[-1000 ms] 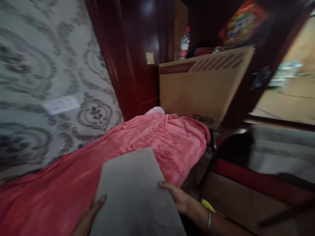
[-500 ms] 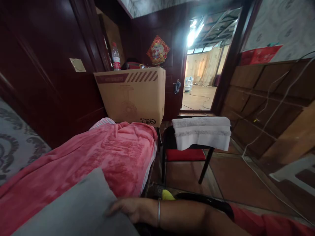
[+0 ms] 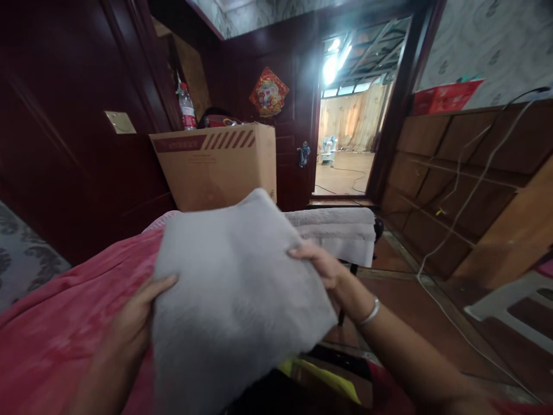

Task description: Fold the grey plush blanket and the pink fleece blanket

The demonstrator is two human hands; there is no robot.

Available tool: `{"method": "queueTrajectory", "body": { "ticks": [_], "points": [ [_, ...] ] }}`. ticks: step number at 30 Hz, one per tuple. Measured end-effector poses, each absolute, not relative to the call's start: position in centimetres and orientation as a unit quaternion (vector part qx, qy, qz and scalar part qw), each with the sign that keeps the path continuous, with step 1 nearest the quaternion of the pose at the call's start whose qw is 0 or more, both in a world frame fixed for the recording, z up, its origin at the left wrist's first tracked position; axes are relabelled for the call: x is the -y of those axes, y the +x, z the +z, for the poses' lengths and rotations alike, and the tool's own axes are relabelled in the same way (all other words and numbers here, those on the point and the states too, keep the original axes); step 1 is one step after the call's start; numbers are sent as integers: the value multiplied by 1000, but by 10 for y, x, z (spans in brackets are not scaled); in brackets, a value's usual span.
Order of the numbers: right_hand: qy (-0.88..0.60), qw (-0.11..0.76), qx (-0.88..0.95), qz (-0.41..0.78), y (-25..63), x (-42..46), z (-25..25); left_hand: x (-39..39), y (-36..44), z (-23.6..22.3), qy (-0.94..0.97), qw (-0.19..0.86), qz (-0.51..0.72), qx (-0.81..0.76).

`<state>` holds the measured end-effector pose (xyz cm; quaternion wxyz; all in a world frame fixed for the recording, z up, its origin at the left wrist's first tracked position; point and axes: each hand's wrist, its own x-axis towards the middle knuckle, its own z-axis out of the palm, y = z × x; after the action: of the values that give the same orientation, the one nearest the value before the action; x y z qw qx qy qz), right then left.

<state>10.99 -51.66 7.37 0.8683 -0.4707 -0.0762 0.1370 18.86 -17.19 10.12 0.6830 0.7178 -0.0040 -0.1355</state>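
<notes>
A folded light-grey towel (image 3: 233,276) is held up in front of me, a little blurred by motion. My left hand (image 3: 138,314) grips its left edge, the thumb on the near face and the fingers hidden behind. On the right edge my right hand (image 3: 319,262) is closed the same way, a silver bangle on its wrist. Behind the towel, more white and grey towels (image 3: 349,233) hang over a chair back, partly covered. A pink blanket (image 3: 116,271) lies on the bed to the left, beneath my left hand.
A large cardboard box (image 3: 207,167) stands beyond the bed, with a plastic bottle (image 3: 187,108) on it. An open doorway (image 3: 345,144) lies ahead. Right are a wooden cabinet (image 3: 458,184), a white cable (image 3: 464,222) and a white plastic stool (image 3: 514,305). Something yellow (image 3: 322,377) sits below the towel.
The grey towel has been raised from low at the left to the middle, in front of the box. My left hand has come into view on it, and my right hand has moved up and right.
</notes>
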Motion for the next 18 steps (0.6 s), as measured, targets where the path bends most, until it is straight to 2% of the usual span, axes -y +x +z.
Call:
{"method": "queueTrajectory", "body": {
  "ticks": [5,7,10,13,18],
  "points": [
    [-612,780,-32,-126,89,630,113,328,241,157,640,736,-128,179],
    [-653,731,-57,-190,88,668,117,378,257,165,627,733,-143,221],
    [-685,692,-85,-213,91,710,109,436,272,158,636,713,-171,241],
    [-689,672,-120,-243,96,732,87,474,278,136,702,664,-138,220],
    [-649,703,-110,-268,102,737,56,493,290,108,740,632,-103,206]
  ]
}}
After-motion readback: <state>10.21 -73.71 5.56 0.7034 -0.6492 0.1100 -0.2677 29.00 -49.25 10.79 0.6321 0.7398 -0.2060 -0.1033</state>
